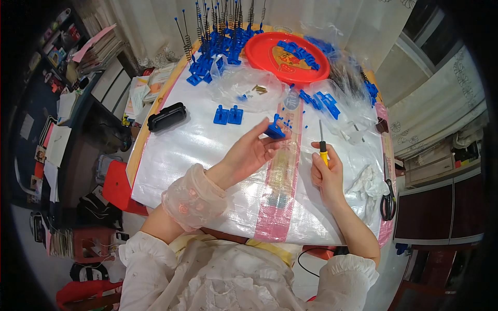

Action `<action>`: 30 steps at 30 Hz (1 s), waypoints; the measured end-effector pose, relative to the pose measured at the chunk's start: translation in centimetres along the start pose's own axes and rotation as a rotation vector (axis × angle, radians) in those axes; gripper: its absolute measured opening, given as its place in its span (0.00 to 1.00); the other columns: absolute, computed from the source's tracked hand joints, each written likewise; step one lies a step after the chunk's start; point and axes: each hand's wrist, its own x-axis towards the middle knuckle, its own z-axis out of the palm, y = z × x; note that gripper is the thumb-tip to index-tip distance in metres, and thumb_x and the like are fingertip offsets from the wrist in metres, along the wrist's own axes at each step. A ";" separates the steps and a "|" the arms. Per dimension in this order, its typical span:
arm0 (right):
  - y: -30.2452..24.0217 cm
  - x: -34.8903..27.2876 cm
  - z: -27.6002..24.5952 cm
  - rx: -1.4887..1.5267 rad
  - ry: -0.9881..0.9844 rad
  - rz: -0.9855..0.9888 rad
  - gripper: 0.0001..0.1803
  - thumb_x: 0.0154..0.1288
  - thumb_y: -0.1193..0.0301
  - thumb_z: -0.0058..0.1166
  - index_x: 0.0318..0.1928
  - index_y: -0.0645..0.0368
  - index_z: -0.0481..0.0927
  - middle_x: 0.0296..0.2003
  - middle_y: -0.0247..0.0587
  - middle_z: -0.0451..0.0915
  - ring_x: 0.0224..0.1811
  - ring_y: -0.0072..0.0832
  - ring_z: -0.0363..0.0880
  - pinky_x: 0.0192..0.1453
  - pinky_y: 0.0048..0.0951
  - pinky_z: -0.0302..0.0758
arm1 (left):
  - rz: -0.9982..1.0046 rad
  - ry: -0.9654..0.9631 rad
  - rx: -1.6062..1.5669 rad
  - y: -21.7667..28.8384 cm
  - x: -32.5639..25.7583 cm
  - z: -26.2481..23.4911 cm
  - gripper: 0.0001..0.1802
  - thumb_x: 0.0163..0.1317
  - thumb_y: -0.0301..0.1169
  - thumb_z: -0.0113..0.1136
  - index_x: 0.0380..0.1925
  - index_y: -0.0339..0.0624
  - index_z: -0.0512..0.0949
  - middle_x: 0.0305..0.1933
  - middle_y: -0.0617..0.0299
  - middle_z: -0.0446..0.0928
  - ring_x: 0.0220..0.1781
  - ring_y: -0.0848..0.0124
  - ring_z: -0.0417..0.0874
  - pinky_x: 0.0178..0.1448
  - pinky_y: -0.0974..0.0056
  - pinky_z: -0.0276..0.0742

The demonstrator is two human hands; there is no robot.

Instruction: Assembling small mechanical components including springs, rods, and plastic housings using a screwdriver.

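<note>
My left hand [249, 155] pinches a small blue plastic base with an upright stem [275, 128] above the middle of the table. In my right hand [328, 173] is a screwdriver [322, 147] with a yellow and black handle, its shaft pointing away from me. Two similar blue bases [228, 115] stand side by side, left of the held one. Tiny blue pieces [288, 123] lie scattered just beyond my left fingertips. Behind them, a clear plastic bag [244, 88] carries several brass-coloured pins [260, 89].
A red tray [259, 59] with blue parts stands at the back. Left of it cluster blue bases with black springs [220, 39]. A black case [167, 117] lies at the left, scissors [388, 201] and crumpled white plastic [367, 186] at the right edge. More blue parts [328, 105] lie right.
</note>
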 end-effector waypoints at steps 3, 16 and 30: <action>0.1 0.2 -0.1 -0.013 -0.027 0.036 0.13 0.76 0.70 0.50 0.57 0.57 0.71 0.16 0.19 0.57 0.14 0.09 0.50 0.18 0.19 0.44 | -0.077 -0.159 -0.148 0.5 0.5 -0.9 0.26 0.76 0.52 0.47 0.52 0.39 0.76 0.50 0.52 0.81 0.41 0.75 0.81 0.40 0.73 0.77; 1.4 0.3 -0.1 -0.163 -0.108 -0.058 0.11 0.74 0.72 0.52 0.54 0.57 0.73 0.18 0.19 0.61 0.15 0.08 0.53 0.19 0.17 0.46 | -0.094 -0.243 -0.175 -0.6 1.4 -0.8 0.34 0.79 0.54 0.30 0.69 0.37 0.60 0.65 0.43 0.73 0.46 0.71 0.83 0.43 0.70 0.79; 1.2 0.2 -0.1 -0.191 -0.107 -0.039 0.11 0.73 0.74 0.52 0.53 0.58 0.75 0.19 0.19 0.64 0.17 0.08 0.56 0.20 0.16 0.49 | 0.012 -0.174 -0.085 -0.4 1.7 -1.8 0.30 0.79 0.52 0.32 0.66 0.40 0.63 0.63 0.45 0.74 0.53 0.66 0.81 0.56 0.61 0.78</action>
